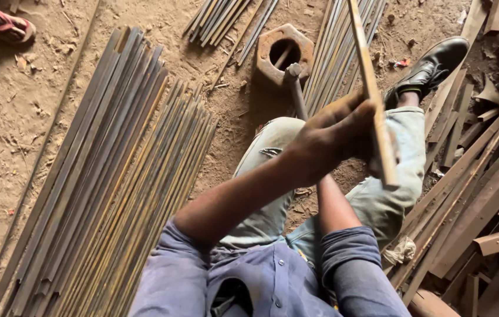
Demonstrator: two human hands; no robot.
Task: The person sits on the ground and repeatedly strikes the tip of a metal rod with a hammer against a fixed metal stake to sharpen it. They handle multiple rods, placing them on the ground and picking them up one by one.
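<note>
My left hand (334, 134) is shut on a long flat metal strip (367, 70), which rises from my fist toward the top of the view over my bent knee. My right forearm (331, 205) runs up beneath the left hand, and the right hand itself is hidden behind it. A hammer (296, 88) points its head at a large rusty hexagonal nut (267, 58) on the dirt ahead. Its handle disappears behind my knee, so I cannot see what holds it.
A wide bundle of long metal strips (103, 176) lies on the dirt at the left. More strips (220, 17) lie at the top. Rusty angle-iron scrap (484, 194) is piled at the right. My black shoe (431, 67) rests near it. Another person's sandalled foot (6, 26) is at the top left.
</note>
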